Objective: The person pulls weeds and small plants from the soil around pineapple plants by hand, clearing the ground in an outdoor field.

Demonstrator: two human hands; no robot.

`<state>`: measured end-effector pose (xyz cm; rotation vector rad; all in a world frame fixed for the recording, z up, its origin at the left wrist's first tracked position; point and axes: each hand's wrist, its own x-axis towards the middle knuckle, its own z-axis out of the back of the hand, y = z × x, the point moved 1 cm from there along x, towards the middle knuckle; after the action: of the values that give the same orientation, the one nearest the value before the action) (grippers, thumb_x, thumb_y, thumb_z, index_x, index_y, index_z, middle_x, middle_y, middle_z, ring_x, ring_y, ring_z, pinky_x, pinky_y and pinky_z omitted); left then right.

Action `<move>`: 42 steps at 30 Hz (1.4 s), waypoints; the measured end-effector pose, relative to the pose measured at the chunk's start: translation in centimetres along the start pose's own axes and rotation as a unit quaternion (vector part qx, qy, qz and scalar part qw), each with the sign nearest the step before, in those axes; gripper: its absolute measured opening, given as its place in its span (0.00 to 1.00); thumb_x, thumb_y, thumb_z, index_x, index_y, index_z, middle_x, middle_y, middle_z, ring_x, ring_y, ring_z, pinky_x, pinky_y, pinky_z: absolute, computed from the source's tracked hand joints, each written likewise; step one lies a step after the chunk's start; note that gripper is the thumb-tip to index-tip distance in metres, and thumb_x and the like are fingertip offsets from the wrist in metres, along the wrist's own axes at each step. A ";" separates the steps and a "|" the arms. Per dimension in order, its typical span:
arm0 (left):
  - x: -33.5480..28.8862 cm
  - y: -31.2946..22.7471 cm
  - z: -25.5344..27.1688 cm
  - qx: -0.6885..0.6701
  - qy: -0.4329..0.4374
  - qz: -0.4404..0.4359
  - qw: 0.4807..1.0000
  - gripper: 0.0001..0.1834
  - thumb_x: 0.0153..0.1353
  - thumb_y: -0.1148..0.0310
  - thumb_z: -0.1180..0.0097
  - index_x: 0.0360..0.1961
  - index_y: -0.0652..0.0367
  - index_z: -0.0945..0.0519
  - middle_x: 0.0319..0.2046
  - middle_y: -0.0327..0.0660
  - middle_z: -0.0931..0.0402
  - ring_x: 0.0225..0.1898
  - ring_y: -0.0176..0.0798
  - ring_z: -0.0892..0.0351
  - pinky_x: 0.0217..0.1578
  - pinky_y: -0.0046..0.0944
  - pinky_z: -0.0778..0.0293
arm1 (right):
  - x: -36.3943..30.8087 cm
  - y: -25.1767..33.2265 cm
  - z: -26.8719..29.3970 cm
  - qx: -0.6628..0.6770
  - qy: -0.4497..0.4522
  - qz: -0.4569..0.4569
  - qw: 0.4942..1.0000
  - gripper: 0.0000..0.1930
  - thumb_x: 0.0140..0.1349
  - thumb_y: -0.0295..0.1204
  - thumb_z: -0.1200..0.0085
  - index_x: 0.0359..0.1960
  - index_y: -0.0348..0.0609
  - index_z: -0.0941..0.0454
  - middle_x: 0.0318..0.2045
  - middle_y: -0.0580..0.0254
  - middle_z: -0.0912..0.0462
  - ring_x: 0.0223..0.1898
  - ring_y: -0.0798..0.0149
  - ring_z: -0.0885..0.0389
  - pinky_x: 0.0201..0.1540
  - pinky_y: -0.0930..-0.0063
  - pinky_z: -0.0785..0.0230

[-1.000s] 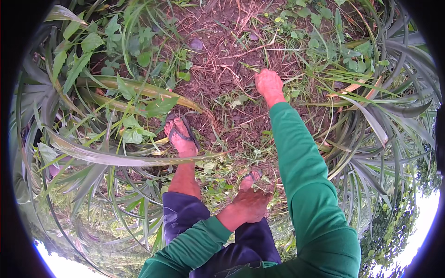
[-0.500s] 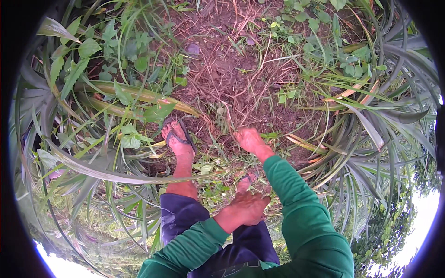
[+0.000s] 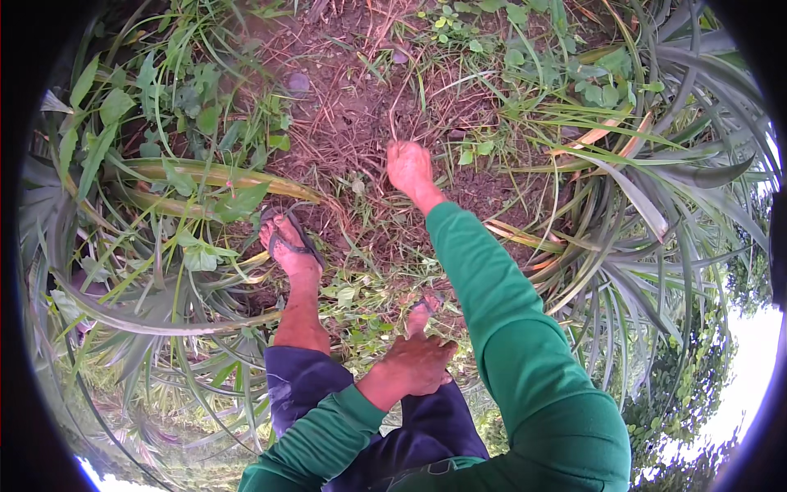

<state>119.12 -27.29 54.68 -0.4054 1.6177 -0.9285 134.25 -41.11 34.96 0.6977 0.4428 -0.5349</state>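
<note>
Over the reddish soil in the middle, my right hand [image 3: 410, 170] is closed, with a thin dry stem [image 3: 394, 123] running up from its fingertips. My left hand [image 3: 416, 365] hangs low in front of my knees, its fingers curled together. Whatever those fingers hold, if anything, is hidden beneath the hand. Dry stalks and loose plant litter [image 3: 352, 135] lie on the soil around my right hand.
My left foot in a dark flip-flop [image 3: 291, 242] stands beside yellowing leaves [image 3: 221, 175]. My right foot [image 3: 420, 314] shows beyond my left hand. Long, arching leaves of spiky plants [image 3: 648, 283] crowd the right side. Broad-leaved weeds [image 3: 176, 107] grow at the upper left.
My right hand has moved forward and slightly left, farther over the soil, with its arm stretched out more. My left hand stays curled near my knees. The whole view has shifted a little.
</note>
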 end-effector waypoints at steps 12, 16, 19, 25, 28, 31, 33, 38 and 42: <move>0.5 -1.1 -0.1 -0.008 -0.011 -0.018 1.000 0.32 0.59 0.56 0.41 0.62 0.55 0.33 0.56 0.49 0.30 0.54 0.58 0.27 0.51 0.63 0.31 | 0.5 -10.4 1.0 -0.114 -0.093 -0.139 0.979 0.16 0.61 0.35 0.49 0.47 0.39 0.23 0.46 0.43 0.26 0.43 0.42 0.19 0.47 0.54 0.24; 0.8 0.1 -1.1 0.027 -0.022 -0.016 0.999 0.31 0.58 0.56 0.40 0.61 0.55 0.33 0.52 0.47 0.27 0.56 0.56 0.29 0.51 0.60 0.30 | -0.8 -10.4 0.7 -0.124 -0.015 0.041 0.991 0.14 0.61 0.35 0.55 0.32 0.37 0.20 0.37 0.38 0.18 0.41 0.39 0.19 0.48 0.50 0.26; 1.2 0.2 -0.4 0.001 -0.063 0.001 0.998 0.28 0.58 0.58 0.41 0.57 0.57 0.29 0.49 0.47 0.25 0.55 0.54 0.30 0.51 0.58 0.31 | -3.8 -8.9 1.0 -0.048 -0.012 0.051 0.997 0.14 0.59 0.34 0.54 0.34 0.33 0.22 0.34 0.34 0.20 0.38 0.35 0.21 0.47 0.47 0.30; -3.2 5.2 5.3 -0.071 -0.536 0.062 0.839 0.17 0.60 0.63 0.43 0.46 0.63 0.23 0.45 0.51 0.24 0.49 0.53 0.27 0.52 0.49 0.32 | -9.7 -7.6 1.9 -0.083 0.109 0.187 0.973 0.12 0.58 0.32 0.52 0.32 0.34 0.23 0.32 0.36 0.20 0.36 0.37 0.21 0.45 0.49 0.29; -6.0 10.0 8.9 -0.022 -0.660 0.129 0.740 0.16 0.63 0.64 0.45 0.45 0.65 0.24 0.43 0.53 0.23 0.47 0.55 0.26 0.52 0.49 0.31 | -12.2 -3.8 1.6 -0.025 0.101 0.345 0.933 0.09 0.57 0.27 0.52 0.32 0.34 0.22 0.30 0.41 0.20 0.32 0.41 0.21 0.41 0.53 0.26; -6.6 12.8 15.2 0.078 -0.698 0.119 0.702 0.16 0.63 0.64 0.46 0.46 0.66 0.24 0.44 0.55 0.23 0.48 0.57 0.25 0.52 0.50 0.31 | -8.3 -1.3 4.0 -0.036 0.097 0.173 0.979 0.08 0.59 0.22 0.52 0.36 0.34 0.22 0.34 0.49 0.22 0.33 0.52 0.22 0.37 0.60 0.24; -7.3 14.5 19.8 0.129 -0.671 0.145 0.716 0.18 0.64 0.63 0.46 0.48 0.66 0.25 0.45 0.56 0.24 0.51 0.58 0.27 0.54 0.50 0.32 | -2.6 0.0 7.1 -0.080 -0.015 0.195 0.978 0.15 0.64 0.28 0.50 0.50 0.36 0.25 0.51 0.47 0.30 0.51 0.54 0.29 0.49 0.57 0.28; -6.1 19.7 27.0 0.151 -0.531 0.239 0.799 0.26 0.64 0.57 0.46 0.56 0.67 0.30 0.55 0.57 0.30 0.58 0.57 0.31 0.60 0.50 0.36 | 7.8 3.3 13.2 -0.301 -0.181 0.162 0.922 0.42 0.57 0.46 0.41 0.72 0.56 0.49 0.70 0.43 0.54 0.71 0.40 0.58 0.71 0.44 0.60; -3.1 21.1 28.2 0.289 -0.465 0.331 0.769 0.46 0.58 0.45 0.42 0.68 0.63 0.46 0.67 0.54 0.46 0.62 0.59 0.36 0.61 0.52 0.35 | 12.1 2.6 13.3 -0.324 -0.162 0.028 0.932 0.59 0.45 0.70 0.44 0.73 0.69 0.65 0.72 0.43 0.67 0.72 0.33 0.68 0.67 0.30 0.66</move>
<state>150.97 -21.75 40.49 0.1602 0.4182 -0.4750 147.94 -52.53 38.69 -0.0172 0.2609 -0.4035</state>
